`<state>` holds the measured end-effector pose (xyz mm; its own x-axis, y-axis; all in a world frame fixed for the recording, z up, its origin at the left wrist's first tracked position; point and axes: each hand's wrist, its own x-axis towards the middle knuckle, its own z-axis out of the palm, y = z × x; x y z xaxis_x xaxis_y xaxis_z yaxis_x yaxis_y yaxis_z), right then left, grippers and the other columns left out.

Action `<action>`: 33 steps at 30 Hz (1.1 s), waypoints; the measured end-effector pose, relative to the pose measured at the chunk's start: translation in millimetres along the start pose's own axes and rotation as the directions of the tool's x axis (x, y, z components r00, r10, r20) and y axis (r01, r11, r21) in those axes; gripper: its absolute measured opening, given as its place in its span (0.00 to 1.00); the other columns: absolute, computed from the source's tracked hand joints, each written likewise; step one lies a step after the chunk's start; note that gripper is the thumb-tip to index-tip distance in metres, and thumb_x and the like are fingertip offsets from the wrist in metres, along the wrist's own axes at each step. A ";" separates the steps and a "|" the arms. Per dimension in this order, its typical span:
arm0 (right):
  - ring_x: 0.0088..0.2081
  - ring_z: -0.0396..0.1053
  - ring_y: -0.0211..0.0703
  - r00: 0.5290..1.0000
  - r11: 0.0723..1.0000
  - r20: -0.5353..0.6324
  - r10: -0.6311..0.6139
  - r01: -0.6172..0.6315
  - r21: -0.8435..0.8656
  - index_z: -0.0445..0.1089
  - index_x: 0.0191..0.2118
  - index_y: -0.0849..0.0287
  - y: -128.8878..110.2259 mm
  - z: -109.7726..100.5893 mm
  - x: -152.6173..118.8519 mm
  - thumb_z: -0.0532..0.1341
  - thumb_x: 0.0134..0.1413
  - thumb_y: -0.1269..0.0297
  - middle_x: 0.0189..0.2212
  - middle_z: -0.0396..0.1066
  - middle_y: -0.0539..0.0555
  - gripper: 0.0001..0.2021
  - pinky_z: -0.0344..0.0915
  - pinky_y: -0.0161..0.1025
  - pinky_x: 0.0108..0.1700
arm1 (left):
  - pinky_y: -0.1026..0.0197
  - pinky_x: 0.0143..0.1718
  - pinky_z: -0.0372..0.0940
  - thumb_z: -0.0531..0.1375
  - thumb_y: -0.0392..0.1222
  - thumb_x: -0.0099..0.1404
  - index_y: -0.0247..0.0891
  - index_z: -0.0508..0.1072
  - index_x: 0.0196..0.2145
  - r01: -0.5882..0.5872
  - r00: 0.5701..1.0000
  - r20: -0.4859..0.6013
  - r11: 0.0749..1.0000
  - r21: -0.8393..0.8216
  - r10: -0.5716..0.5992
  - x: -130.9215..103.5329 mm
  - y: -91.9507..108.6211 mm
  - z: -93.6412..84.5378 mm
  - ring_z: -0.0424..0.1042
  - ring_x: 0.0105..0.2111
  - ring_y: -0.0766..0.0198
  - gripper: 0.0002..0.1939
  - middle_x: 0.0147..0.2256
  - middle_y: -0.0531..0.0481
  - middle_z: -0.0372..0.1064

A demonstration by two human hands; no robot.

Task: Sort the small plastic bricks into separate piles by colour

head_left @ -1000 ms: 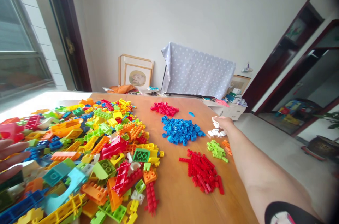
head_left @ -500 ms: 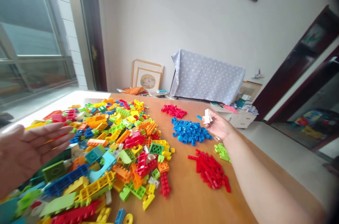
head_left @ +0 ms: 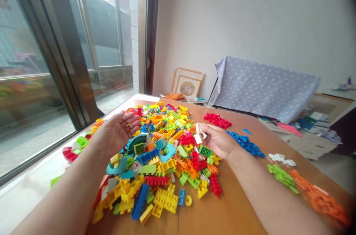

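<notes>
A large heap of mixed coloured blocks (head_left: 167,161) covers the left and middle of the wooden table (head_left: 222,205). Over the heap's left side, my left hand (head_left: 115,133) is held palm up, fingers apart, with nothing in it. My right hand (head_left: 218,138) pinches a white block (head_left: 199,133) above the heap's right edge. Beyond that hand lie a red pile (head_left: 217,120) and a blue pile (head_left: 246,143).
White pieces (head_left: 282,159), a light green pile (head_left: 283,178) and an orange pile (head_left: 319,196) lie on the table's right side. Behind the table stand a dotted cloth cover (head_left: 264,88) and picture frames (head_left: 187,83). A window is at the left.
The view has turned left. My right hand, still holding the white block, has moved from beside the blue pile to above the mixed heap. My left hand stays open, now farther over the heap.
</notes>
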<state>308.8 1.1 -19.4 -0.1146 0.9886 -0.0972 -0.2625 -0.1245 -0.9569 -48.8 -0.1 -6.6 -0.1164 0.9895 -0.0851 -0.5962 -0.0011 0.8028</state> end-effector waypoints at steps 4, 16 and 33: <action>0.34 0.75 0.40 1.000 1.000 -0.014 0.013 -0.013 0.007 0.74 0.41 0.59 7.4 34.6 13.8 0.70 0.56 0.60 0.35 0.76 0.56 0.11 0.74 0.34 0.34 | 0.59 0.39 0.75 0.63 0.41 0.62 0.33 0.77 0.37 -0.047 0.998 -0.050 0.999 -0.004 0.047 0.9 2.4 -5.9 0.78 0.38 0.59 0.09 0.36 0.42 0.77; 0.33 0.72 0.41 0.956 0.815 -0.142 -0.257 0.136 -0.563 0.75 0.36 0.55 20.5 45.8 -2.1 0.64 0.54 0.61 0.29 0.75 0.51 0.06 0.66 0.35 0.31 | 0.63 0.37 0.70 0.68 0.47 0.59 0.36 0.77 0.40 -0.172 0.985 0.044 0.964 0.203 0.167 -2.7 -7.9 -10.1 0.76 0.38 0.62 0.14 0.39 0.44 0.77; 0.33 0.69 0.41 0.976 -0.068 0.155 -0.151 0.146 -0.987 0.78 0.34 0.53 16.7 71.6 10.7 0.57 0.57 0.62 0.34 0.78 0.50 0.11 0.54 0.35 0.32 | 0.52 0.48 0.63 0.66 0.56 0.61 0.39 0.78 0.38 -0.228 0.959 0.270 0.805 0.548 0.088 -23.7 -17.2 6.8 0.73 0.45 0.53 0.17 0.42 0.43 0.77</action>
<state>234.6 3.5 -16.8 -0.2203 0.9710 0.0924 0.9468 0.2357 -0.2191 -30.4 -22.6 -14.4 0.0507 0.9877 0.1482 -0.0180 -0.1475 0.9889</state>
